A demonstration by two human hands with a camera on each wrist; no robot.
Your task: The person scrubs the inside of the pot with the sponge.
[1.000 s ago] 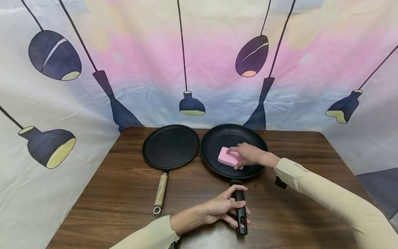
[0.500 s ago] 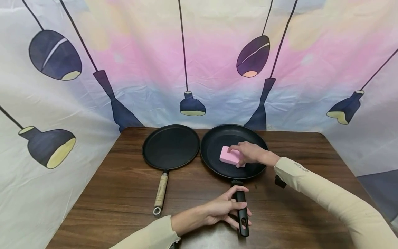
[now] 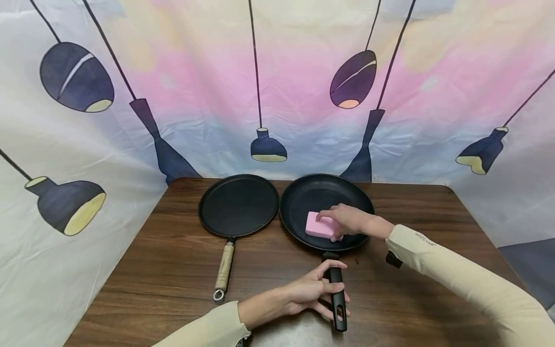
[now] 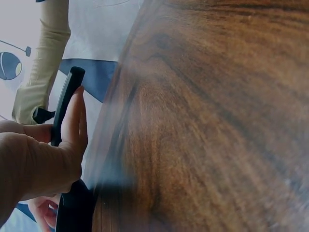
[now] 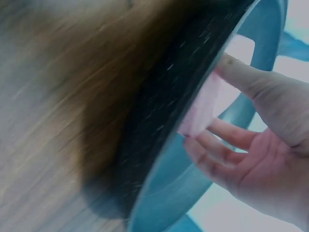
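Right hand (image 3: 350,219) grips sponge (image 3: 318,227), apparently scrubbing pan (image 3: 302,201); left hand (image 3: 305,293) holds handle (image 3: 339,301); next stroke likely needs it steady.

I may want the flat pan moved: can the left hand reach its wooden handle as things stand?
Probably yes, once the left hand lets go of the black handle; nothing visible blocks its way to the wooden handle.

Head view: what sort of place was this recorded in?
It looks like a staged tabletop set rather than a working kitchen, though I can't be certain: a wrinkled, lamp-printed backdrop hangs right behind a wooden table, on which a flat pan and a frying pan lie.
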